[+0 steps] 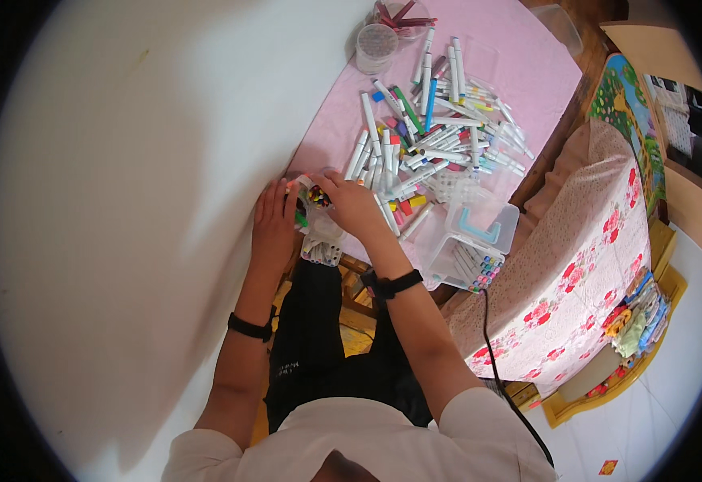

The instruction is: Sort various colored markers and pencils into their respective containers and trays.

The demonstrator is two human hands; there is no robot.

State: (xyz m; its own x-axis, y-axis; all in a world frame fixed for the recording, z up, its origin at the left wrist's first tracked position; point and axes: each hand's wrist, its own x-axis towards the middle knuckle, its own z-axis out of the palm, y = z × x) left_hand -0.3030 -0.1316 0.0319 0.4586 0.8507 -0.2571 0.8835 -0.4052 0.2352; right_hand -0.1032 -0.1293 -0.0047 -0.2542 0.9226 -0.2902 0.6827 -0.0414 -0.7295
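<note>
At the pink table's near left corner, beside the white wall, my two hands are on either side of a small clear plastic container (319, 215). Small dark, yellow and red pieces (317, 197) show in it, too small to name. My left hand (274, 215) lies along its left side, fingers long and close together, thumb mostly hidden. From the right, my right hand (352, 207) curls its fingers over the rim; the fingertips are partly hidden. A green piece (300, 218) shows by my left hand. Just beyond my right hand lies a large heap of white-barrelled markers (447, 140).
A clear case (467, 261) with upright markers stands at the table's right edge. Farther off are a clear cup (376, 46) and a tub of dark red pencils (405, 20). The white wall (142, 201) borders the left; a flowered cloth (584, 265) covers furniture on the right.
</note>
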